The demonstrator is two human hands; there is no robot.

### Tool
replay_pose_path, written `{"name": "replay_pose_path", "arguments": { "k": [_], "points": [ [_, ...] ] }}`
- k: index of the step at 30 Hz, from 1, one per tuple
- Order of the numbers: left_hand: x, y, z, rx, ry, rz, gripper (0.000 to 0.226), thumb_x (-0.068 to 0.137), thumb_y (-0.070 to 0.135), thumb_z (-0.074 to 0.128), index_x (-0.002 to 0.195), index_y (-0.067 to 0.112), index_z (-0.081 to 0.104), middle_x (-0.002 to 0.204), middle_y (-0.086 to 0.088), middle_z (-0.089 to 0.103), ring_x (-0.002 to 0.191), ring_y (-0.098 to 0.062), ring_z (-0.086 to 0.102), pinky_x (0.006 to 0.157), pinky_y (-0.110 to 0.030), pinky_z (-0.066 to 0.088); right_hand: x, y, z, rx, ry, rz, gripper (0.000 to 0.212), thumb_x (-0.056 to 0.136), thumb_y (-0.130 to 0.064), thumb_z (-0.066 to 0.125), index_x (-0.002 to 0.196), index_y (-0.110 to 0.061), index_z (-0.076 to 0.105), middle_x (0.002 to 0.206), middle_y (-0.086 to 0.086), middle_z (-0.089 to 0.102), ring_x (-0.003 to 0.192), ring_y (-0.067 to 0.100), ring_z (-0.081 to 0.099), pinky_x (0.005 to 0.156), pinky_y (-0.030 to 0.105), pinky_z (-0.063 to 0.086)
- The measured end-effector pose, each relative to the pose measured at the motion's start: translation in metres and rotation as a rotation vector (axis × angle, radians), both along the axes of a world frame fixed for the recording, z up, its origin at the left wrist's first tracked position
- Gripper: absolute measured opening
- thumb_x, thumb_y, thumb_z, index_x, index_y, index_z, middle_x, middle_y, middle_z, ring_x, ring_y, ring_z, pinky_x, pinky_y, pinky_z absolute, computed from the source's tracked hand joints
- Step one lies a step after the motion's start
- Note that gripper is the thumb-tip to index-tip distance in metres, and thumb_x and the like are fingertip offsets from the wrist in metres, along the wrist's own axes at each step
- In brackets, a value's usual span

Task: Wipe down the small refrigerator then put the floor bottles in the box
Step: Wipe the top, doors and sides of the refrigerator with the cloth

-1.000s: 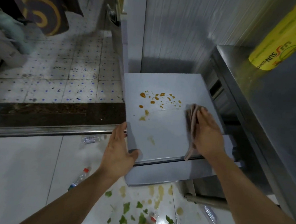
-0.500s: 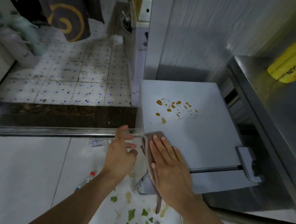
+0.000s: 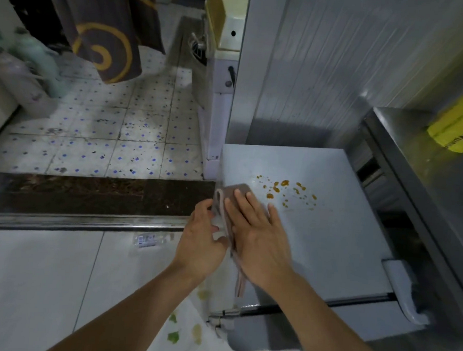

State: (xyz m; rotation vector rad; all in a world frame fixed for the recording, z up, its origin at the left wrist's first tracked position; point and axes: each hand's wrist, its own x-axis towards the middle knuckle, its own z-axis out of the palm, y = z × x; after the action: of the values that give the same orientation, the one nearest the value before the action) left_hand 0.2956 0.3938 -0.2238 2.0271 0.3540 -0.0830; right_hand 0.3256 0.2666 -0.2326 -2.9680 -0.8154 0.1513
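Small refrigerator (image 3: 316, 233) top remains stained far right; right hand (image 3: 259, 236) presses cloth (image 3: 237, 191) flat-fingered, left hand (image 3: 200, 240) fingers curl at its edge; floor bottle (image 3: 146, 240) uncollected.

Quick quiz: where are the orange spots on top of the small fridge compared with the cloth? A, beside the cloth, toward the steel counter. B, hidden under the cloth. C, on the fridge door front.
A: the orange spots lie bare on the fridge top, beyond the cloth under the right hand.
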Motion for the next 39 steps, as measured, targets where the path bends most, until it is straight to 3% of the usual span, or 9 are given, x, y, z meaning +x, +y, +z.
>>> {"name": "replay_pose_path", "arguments": {
  "k": [4, 7, 10, 16, 19, 24, 28, 33, 39],
  "points": [
    [0.010, -0.006, -0.004, 0.039, -0.011, 0.010, 0.068, 0.078, 0.002, 0.064, 0.136, 0.019, 0.033, 0.119, 0.006, 0.046, 0.088, -0.001, 0.051, 0.067, -0.007, 0.036, 0.035, -0.004, 0.000, 0.033, 0.030, -0.068, 0.055, 0.101, -0.032, 0.020, 0.152, -0.024, 0.001, 0.160, -0.006, -0.009, 0.146, 0.012, -0.013, 0.116, 0.043, -0.008],
    [0.023, -0.012, -0.002, 0.080, -0.029, 0.005, 0.061, 0.078, 0.004, 0.061, 0.133, 0.018, 0.036, 0.119, 0.004, 0.043, 0.105, -0.013, 0.051, 0.086, -0.024, 0.045, 0.062, -0.033, -0.002, -0.011, 0.009, -0.172, 0.059, 0.100, -0.032, 0.023, 0.152, -0.021, -0.003, 0.160, -0.005, -0.011, 0.146, 0.013, -0.012, 0.117, 0.044, -0.004],
    [0.039, -0.023, -0.001, 0.149, 0.011, 0.006, 0.063, 0.080, 0.007, 0.059, 0.138, 0.014, 0.034, 0.134, -0.007, 0.037, 0.124, -0.024, 0.040, 0.105, -0.035, 0.037, 0.071, -0.095, -0.005, -0.074, -0.035, -0.342, 0.067, 0.096, -0.033, 0.032, 0.151, -0.020, -0.004, 0.160, -0.003, -0.010, 0.147, 0.014, -0.008, 0.117, 0.046, 0.002],
    [0.049, -0.036, -0.001, 0.220, 0.037, 0.060, 0.069, 0.081, 0.005, 0.058, 0.143, 0.010, 0.027, 0.143, -0.011, 0.028, 0.133, -0.028, 0.028, 0.108, -0.037, 0.030, 0.077, -0.150, -0.002, -0.025, -0.031, -0.626, 0.074, 0.093, -0.031, 0.042, 0.151, -0.012, -0.001, 0.160, 0.006, 0.001, 0.147, 0.023, -0.002, 0.119, 0.049, 0.008],
    [0.047, -0.038, -0.003, 0.247, 0.047, 0.065, 0.070, 0.082, 0.006, 0.057, 0.144, 0.011, 0.024, 0.145, -0.011, 0.025, 0.134, -0.028, 0.026, 0.108, -0.039, 0.027, 0.069, -0.099, 0.001, -0.020, -0.050, -0.442, 0.078, 0.092, -0.029, 0.044, 0.151, -0.014, -0.005, 0.160, 0.006, -0.003, 0.147, 0.026, -0.004, 0.117, 0.044, 0.014],
    [0.057, -0.051, -0.004, 0.380, 0.066, 0.136, 0.069, 0.079, 0.020, 0.061, 0.140, 0.014, 0.027, 0.144, -0.009, 0.025, 0.130, -0.030, 0.026, 0.105, -0.043, 0.025, 0.052, -0.058, -0.005, 0.050, -0.022, -0.185, 0.059, 0.100, -0.033, 0.019, 0.149, -0.018, -0.010, 0.159, -0.001, -0.014, 0.143, 0.015, -0.020, 0.115, 0.040, -0.008],
    [0.071, -0.064, -0.009, 0.455, 0.076, 0.200, 0.065, 0.082, 0.029, 0.059, 0.137, 0.014, 0.029, 0.143, -0.011, 0.025, 0.129, -0.032, 0.026, 0.106, -0.044, 0.021, 0.064, -0.141, -0.002, -0.108, -0.111, -0.371, 0.073, 0.092, -0.034, 0.046, 0.150, -0.012, 0.009, 0.160, 0.007, 0.002, 0.147, 0.023, 0.000, 0.115, 0.048, 0.014],
    [0.076, -0.071, -0.016, 0.540, 0.052, 0.259, 0.065, 0.078, 0.031, 0.062, 0.133, 0.012, 0.035, 0.139, -0.015, 0.030, 0.124, -0.035, 0.031, 0.102, -0.047, 0.026, 0.089, -0.181, -0.001, 0.031, -0.040, -0.569, 0.063, 0.096, -0.030, 0.033, 0.150, -0.008, 0.008, 0.158, 0.012, 0.014, 0.145, 0.026, 0.018, 0.115, 0.048, 0.025],
    [0.076, -0.073, -0.021, 0.607, -0.001, 0.278, 0.065, 0.076, 0.030, 0.066, 0.132, 0.010, 0.040, 0.133, -0.016, 0.035, 0.120, -0.036, 0.036, 0.100, -0.048, 0.030, 0.153, -0.159, -0.002, 0.001, -0.046, -0.450, 0.069, 0.094, -0.033, 0.041, 0.150, -0.011, 0.008, 0.159, 0.009, 0.008, 0.147, 0.026, 0.007, 0.117, 0.050, 0.018]
  ]
}}
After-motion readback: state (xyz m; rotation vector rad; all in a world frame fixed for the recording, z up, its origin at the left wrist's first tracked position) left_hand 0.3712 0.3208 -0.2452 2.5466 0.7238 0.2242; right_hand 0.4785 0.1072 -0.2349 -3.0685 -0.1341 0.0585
